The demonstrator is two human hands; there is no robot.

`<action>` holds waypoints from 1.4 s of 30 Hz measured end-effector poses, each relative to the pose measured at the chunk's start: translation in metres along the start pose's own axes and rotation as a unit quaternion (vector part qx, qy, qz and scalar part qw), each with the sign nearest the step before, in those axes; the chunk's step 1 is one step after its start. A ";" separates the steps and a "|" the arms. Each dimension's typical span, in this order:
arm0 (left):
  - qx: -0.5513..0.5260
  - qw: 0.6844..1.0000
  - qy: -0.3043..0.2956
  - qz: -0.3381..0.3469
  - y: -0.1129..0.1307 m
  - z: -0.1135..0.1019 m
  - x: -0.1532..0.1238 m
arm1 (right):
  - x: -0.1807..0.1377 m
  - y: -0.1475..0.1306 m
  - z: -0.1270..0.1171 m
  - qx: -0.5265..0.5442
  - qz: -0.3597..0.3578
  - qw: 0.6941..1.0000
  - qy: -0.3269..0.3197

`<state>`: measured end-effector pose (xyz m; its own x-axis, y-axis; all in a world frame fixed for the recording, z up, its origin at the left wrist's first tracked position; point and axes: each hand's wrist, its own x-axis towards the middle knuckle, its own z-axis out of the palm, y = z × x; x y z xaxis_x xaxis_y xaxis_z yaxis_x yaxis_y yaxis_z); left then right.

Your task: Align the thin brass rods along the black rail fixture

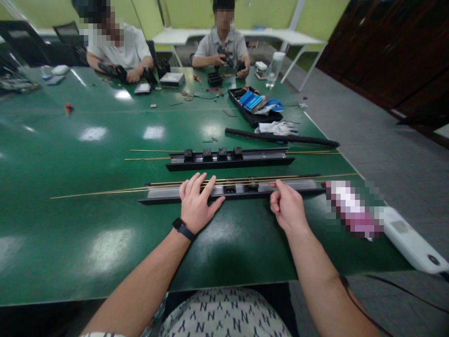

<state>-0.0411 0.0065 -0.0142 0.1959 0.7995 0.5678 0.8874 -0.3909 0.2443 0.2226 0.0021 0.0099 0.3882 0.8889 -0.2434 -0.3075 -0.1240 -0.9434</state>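
a green table (pixel 45 252) is filling most of the view, and a dark cabinet (pixel 389 51) is standing beyond its right side. a white desk (pixel 298 37) is standing at the back. two co-workers are sitting at the far side: the left one (pixel 121 49) is resting both hands near dark gear, and the right one (pixel 205 56) is holding a dark tool (pixel 228 58).

the near channel (pixel 164 193) is lying crosswise on the table, in front of the person and under the left hand. the far channel (pixel 228 164) is lying just behind it, roughly parallel. farther back, a black strip (pixel 280 136) is lying near a black tray (pixel 242 107), which is holding a blue pack (pixel 250 99). thin brass rods (pixel 98 192) are running along the near channel and sticking out past its ends.

the left hand (pixel 198 201) is lying across the near channel and its rods, fingers spread, thumb at the front edge; its grip is loose, clenching nothing. the right hand (pixel 289 203) is reaching to the near channel's right part with its index finger extended and the others curling; whether it is pinching a rod, i cannot tell.

a white device (pixel 409 238) is lying at the right edge, and white gloves (pixel 277 127) are lying by the strip. a dark watch (pixel 183 228) is circling the left wrist. four small black blocks (pixel 188 155) are sitting in the far channel.
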 end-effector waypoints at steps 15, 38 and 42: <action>0.006 1.000 0.006 0.002 0.001 0.000 0.000 | 0.001 0.001 0.000 -0.003 0.001 1.000 -0.002; 0.010 1.000 0.017 0.008 0.001 0.002 0.000 | 0.004 0.007 0.001 -0.006 -0.019 1.000 -0.009; 0.000 1.000 0.010 0.004 0.001 0.002 0.000 | 0.003 0.005 0.001 -0.011 -0.022 1.000 0.000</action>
<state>-0.0394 0.0072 -0.0150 0.1942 0.7868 0.5859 0.8860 -0.3970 0.2394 0.2216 0.0048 0.0050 0.4012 0.8937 -0.2011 -0.2711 -0.0938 -0.9580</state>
